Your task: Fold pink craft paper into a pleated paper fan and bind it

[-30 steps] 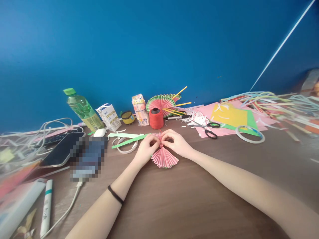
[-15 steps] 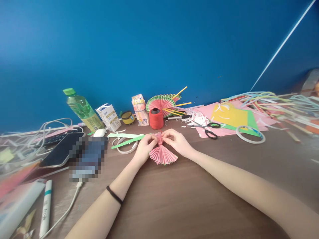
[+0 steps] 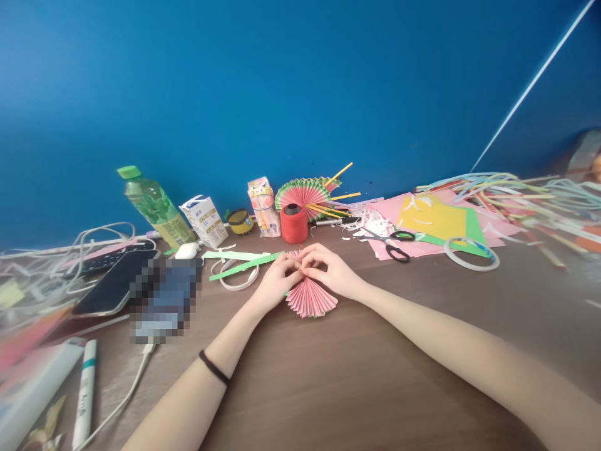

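Note:
Between my hands is a pleated pink paper fan [image 3: 312, 298], pinched narrow at its middle, with its lower half spread toward me. My left hand [image 3: 277, 280] closes its fingers on the left of that pinched middle. From the other side my right hand [image 3: 331, 270] pinches the same spot, fingertips meeting the left ones. The fingers hide the fan's middle and most of its far half. Just beyond stands a spool of red thread [image 3: 294, 224]. Behind the spool rests a finished-looking pink and green pleated fan [image 3: 300, 191] with yellow sticks.
Scissors [image 3: 397, 245] lie to the right by coloured paper [image 3: 434, 219] and a tape roll [image 3: 471, 254]. Green paper strips [image 3: 244, 266] lie left of my hands. A green bottle [image 3: 157, 210], a carton [image 3: 205, 220] and a phone [image 3: 171, 294] are farther left.
My fingertips have come together over the fan's middle, covering more of it. The fan's lower half has shifted slightly right and toward me.

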Action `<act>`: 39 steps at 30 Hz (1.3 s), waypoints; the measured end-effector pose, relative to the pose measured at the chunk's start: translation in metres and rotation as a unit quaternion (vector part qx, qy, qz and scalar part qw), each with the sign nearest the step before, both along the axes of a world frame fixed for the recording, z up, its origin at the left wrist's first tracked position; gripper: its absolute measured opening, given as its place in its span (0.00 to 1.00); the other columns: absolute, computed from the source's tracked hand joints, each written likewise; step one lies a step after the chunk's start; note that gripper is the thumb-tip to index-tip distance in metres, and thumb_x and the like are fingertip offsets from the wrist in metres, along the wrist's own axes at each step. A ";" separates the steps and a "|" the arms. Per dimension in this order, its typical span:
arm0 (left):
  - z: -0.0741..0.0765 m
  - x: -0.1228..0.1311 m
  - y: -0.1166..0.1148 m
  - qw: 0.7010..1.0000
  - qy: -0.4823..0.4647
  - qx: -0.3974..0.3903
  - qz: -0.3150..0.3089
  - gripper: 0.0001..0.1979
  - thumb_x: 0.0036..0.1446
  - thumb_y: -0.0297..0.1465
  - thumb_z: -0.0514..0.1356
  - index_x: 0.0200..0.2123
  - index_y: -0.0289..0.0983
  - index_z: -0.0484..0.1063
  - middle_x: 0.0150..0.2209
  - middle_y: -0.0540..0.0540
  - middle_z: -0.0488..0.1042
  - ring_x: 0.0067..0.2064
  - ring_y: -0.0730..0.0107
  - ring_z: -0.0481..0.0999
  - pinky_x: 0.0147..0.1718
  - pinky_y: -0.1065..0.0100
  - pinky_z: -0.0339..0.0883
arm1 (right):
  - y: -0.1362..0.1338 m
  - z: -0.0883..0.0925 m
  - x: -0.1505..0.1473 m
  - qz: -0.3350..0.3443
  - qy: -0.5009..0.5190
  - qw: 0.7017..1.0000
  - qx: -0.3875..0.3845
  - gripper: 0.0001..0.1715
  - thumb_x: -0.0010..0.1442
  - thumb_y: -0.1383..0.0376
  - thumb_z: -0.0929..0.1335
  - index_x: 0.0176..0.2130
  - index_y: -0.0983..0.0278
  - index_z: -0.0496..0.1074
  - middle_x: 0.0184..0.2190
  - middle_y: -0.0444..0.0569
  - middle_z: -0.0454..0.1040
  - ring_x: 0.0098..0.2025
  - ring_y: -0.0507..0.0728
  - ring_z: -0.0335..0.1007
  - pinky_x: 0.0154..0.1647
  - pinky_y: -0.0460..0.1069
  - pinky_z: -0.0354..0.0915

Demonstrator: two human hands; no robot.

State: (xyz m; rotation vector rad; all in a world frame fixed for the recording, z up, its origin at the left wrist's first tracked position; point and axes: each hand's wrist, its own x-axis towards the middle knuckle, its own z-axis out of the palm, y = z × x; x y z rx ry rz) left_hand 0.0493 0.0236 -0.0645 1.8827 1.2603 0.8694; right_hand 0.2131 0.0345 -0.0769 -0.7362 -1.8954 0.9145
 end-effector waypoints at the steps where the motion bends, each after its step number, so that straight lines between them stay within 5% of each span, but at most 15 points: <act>1: -0.001 0.000 0.000 1.000 0.000 0.003 -0.007 0.06 0.49 0.32 0.57 0.24 0.37 0.70 0.36 0.46 0.65 0.44 0.63 0.67 0.48 0.62 0.58 | 0.000 -0.001 0.000 0.001 -0.001 1.000 0.001 0.04 0.54 0.70 0.65 0.28 0.64 0.68 0.39 0.47 0.65 0.41 0.52 0.64 0.41 0.50 0.62; 39: 0.003 -0.005 -0.003 0.997 0.006 0.017 -0.071 0.07 0.53 0.33 0.54 0.26 0.37 0.67 0.35 0.47 0.67 0.41 0.66 0.67 0.47 0.63 0.59 | 0.005 0.000 0.000 -0.053 -0.036 0.995 -0.078 0.08 0.46 0.68 0.69 0.29 0.64 0.65 0.29 0.42 0.63 0.31 0.50 0.60 0.32 0.48 0.58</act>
